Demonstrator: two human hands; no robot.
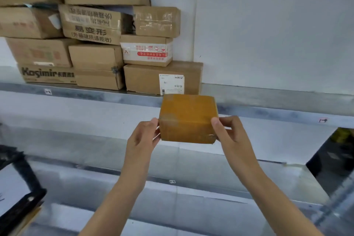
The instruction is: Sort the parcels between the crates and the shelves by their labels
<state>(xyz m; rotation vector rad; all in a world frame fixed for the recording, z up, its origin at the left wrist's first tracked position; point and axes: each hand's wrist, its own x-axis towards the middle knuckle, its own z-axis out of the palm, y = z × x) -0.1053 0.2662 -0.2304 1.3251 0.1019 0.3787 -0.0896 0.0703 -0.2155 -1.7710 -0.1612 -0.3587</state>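
Observation:
A small orange-brown cardboard parcel is held in the air in front of the metal shelves. My left hand grips its left side, fingers behind and thumb at the front edge. My right hand grips its right side the same way. No label shows on the faces turned toward me. The parcel hangs just below and in front of the upper shelf edge, right beneath a brown box with a white label.
Several stacked cardboard boxes fill the left of the upper shelf; its right half is bare against a white wall. A lower shelf carries small tags on its edge. Something black sits bottom left, a dark opening at right.

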